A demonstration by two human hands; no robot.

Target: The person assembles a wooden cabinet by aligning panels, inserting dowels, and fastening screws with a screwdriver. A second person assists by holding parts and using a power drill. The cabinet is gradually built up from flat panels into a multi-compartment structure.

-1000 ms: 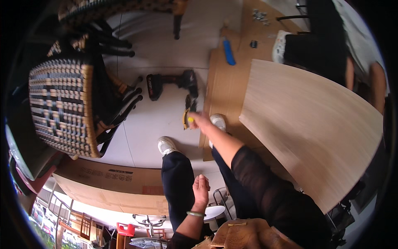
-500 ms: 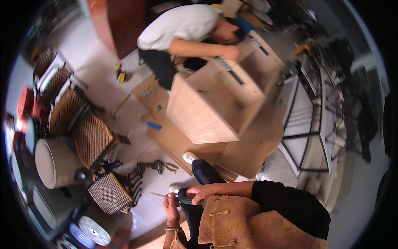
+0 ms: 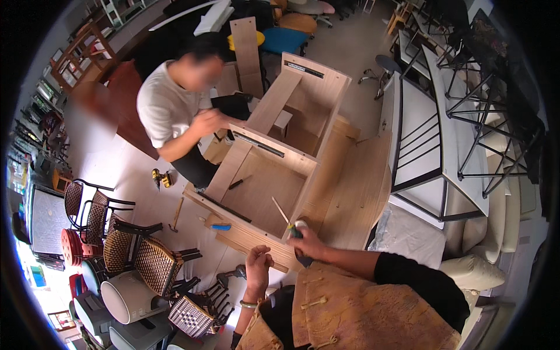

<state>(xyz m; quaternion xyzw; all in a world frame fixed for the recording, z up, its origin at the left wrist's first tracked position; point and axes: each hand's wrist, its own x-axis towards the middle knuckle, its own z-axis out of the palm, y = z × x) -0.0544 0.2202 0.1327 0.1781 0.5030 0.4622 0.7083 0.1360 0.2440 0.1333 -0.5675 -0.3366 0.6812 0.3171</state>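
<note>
My right hand [image 3: 309, 244] is wrapped round the green and dark handle of a screwdriver [image 3: 294, 231]. Its long shaft points up and away, over the near side of a light wooden cabinet frame [image 3: 315, 175]. Left of it, my left hand [image 3: 258, 268] is raised with its fingers curled together; whatever they pinch, if anything, is too small to make out. The frame is split in compartments, with dark metal drawer slides [image 3: 259, 144] on its panels. Inside the nearer compartment lies a dark-handled tool [image 3: 236, 184].
Across the frame a co-worker in a white shirt [image 3: 166, 111] has a hand at its panel. On the floor lie a yellow drill [image 3: 162, 178], a hammer [image 3: 176, 214] and a blue object [image 3: 220, 227]. Woven chairs [image 3: 157, 259] stand left, a white black-framed table [image 3: 431, 134] right.
My hands have come apart; the screwdriver, earlier between both near my lap, is now in my right hand, pointing toward the frame. My view has shifted, and the co-worker has straightened up from bending.
</note>
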